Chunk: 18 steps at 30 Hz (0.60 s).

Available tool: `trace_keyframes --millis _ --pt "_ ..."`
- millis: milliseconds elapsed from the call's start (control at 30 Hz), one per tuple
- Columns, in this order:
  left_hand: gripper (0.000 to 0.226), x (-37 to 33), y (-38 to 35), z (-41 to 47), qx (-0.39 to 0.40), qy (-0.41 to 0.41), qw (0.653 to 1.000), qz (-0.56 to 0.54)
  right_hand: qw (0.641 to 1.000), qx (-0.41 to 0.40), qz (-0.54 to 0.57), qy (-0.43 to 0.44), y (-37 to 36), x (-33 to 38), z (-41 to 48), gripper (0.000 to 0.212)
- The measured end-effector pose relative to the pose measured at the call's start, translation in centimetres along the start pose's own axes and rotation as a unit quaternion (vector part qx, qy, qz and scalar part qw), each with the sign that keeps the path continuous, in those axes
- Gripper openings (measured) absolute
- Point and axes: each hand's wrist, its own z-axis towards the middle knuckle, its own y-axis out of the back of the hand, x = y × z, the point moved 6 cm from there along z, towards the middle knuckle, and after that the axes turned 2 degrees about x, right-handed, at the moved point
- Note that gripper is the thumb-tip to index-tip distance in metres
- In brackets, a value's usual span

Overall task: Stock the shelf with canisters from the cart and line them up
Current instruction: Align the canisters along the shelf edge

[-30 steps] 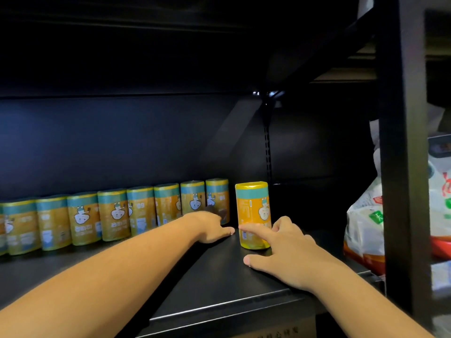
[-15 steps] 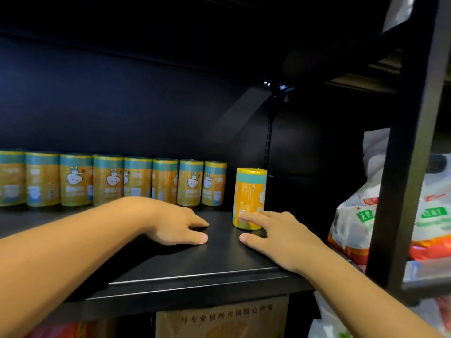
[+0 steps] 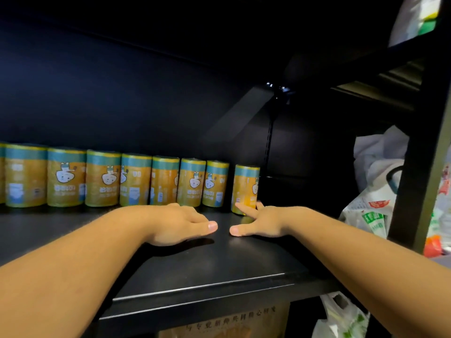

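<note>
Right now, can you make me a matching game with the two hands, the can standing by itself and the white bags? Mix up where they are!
Things:
1. left hand
2. right hand
3. lone canister
4. white bags

Places:
A. stands upright, a gap to the right of the row
B. rests on the shelf in front of the row
C. far right, past the shelf's end
D. fingertip touches the lone canister's base

Pairs: 1-B, 2-D, 3-A, 4-C.
</note>
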Motion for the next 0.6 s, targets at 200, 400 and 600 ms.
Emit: trace_keyframes --millis 200,400,600 --pt "0.070 0.5 0.1 -0.1 0.039 -0.006 0.999 -0.006 0.999 0.022 0.014 -0.042 0.9 1.0 3.5 0.118" --pt "0.064 0.5 -0.2 0.4 0.047 -0.016 0.999 0.000 0.999 0.013 0.035 -0.029 0.8 1.5 6.2 0.131" --pt "0.060 0.3 -0.1 1.5 0.027 -0.023 0.999 0.008 0.998 0.001 0.059 -0.001 0.6 1.0 7.4 0.137"
